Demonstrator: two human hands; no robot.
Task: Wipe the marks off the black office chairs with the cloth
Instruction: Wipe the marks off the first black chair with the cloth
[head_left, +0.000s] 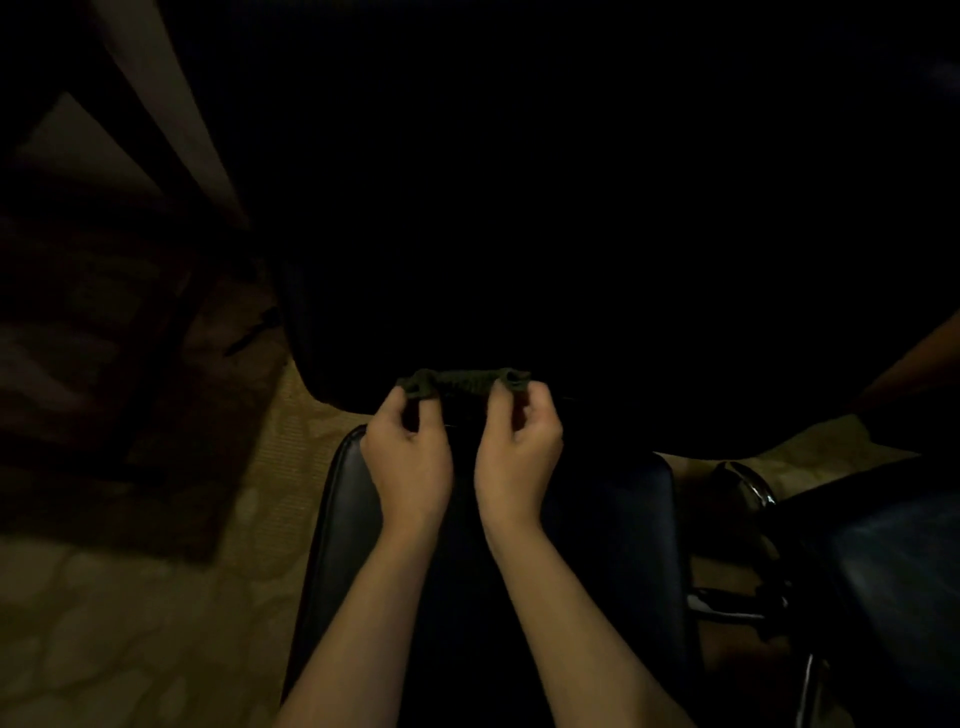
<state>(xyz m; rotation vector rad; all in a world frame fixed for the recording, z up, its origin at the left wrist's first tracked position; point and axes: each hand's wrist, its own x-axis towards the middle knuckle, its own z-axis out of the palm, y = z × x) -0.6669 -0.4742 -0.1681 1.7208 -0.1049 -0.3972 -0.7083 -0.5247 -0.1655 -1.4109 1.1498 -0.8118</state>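
Note:
The scene is very dark. A black office chair (613, 519) stands right in front of me, its glossy backrest top under my forearms. I hold a small dark green cloth (462, 383) stretched between both hands above the chair. My left hand (408, 457) pinches the cloth's left end and my right hand (519, 452) pinches its right end. Beyond the cloth the chair's seat is lost in blackness. No marks can be made out on the chair in this light.
A second black chair (883, 571) with a chrome armrest (748, 483) stands close on the right. A patterned tan carpet (156, 623) covers the floor at left. Dark wooden furniture (104, 338) and a pale panel (171, 104) sit at upper left.

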